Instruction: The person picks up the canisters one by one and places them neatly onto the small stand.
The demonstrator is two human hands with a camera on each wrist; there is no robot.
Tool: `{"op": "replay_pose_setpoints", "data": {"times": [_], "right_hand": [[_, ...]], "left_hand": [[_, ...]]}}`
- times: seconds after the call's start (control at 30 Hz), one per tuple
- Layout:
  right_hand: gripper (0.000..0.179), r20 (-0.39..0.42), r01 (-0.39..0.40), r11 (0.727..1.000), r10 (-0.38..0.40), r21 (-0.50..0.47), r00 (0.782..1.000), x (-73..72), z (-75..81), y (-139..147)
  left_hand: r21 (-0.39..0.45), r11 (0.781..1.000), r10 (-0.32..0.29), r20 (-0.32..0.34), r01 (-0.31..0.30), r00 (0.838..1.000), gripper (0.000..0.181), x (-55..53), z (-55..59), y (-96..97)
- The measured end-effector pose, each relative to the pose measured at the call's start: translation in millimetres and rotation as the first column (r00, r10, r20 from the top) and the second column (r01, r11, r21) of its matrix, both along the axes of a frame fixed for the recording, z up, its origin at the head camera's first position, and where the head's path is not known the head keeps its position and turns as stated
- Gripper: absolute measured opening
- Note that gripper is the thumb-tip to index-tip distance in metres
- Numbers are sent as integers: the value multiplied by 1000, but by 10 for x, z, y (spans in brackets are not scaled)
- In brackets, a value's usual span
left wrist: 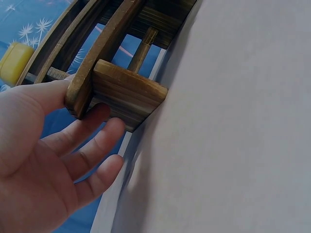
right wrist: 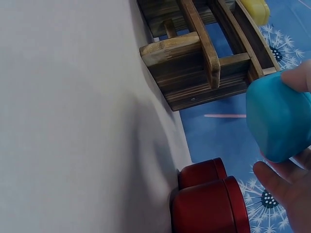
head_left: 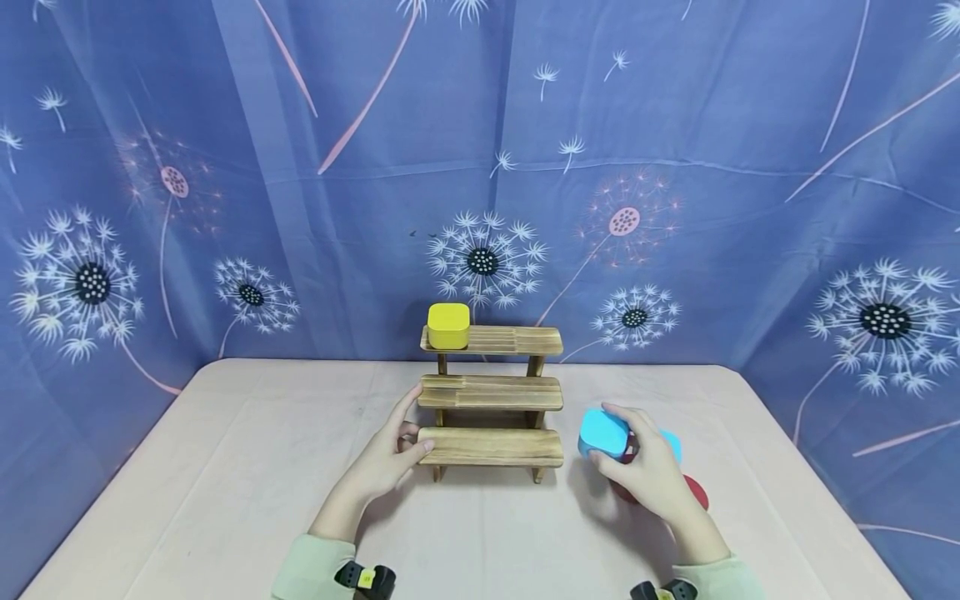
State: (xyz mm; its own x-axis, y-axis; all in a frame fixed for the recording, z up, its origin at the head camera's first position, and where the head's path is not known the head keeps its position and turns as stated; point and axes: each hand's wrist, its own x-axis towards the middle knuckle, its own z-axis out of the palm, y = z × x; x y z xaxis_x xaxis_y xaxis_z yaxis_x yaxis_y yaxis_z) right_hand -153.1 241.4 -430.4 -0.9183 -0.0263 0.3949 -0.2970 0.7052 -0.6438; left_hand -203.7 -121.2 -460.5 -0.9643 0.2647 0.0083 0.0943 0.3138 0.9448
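Observation:
A three-step wooden display stand (head_left: 491, 447) rests on the table. At its left end, my left hand (head_left: 386, 462) holds the bottom step, the thumb on one side of the board and fingers on the other in the left wrist view. A yellow rounded-square box (head_left: 448, 327) sits on the left end of the top step. To the right of the stand, my right hand (head_left: 651, 467) grips a light-blue rounded box (right wrist: 277, 119) between thumb and fingers, raised above the table. Two red tins (right wrist: 209, 208) stand below it.
Behind my right hand, part of another light-blue box (head_left: 672, 444) shows, with a red tin (head_left: 697, 492) beside it, both partly hidden. A blue dandelion-print curtain (head_left: 360, 233) hangs behind the pale table (head_left: 240, 467).

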Motion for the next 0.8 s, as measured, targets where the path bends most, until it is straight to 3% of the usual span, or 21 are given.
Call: {"op": "replay_pose_setpoints", "data": {"times": [0.43,0.8], "right_hand": [[60,3,-25,990,26,-140,1000,11,25,-7],[60,16,18,982,-15,-186,1000,23,98,-35]], "left_hand": [[40,998,-41,0,41,999,84,-6,-6,-41],[62,997,-56,12,56,998,84,-1,-10,-38]]}}
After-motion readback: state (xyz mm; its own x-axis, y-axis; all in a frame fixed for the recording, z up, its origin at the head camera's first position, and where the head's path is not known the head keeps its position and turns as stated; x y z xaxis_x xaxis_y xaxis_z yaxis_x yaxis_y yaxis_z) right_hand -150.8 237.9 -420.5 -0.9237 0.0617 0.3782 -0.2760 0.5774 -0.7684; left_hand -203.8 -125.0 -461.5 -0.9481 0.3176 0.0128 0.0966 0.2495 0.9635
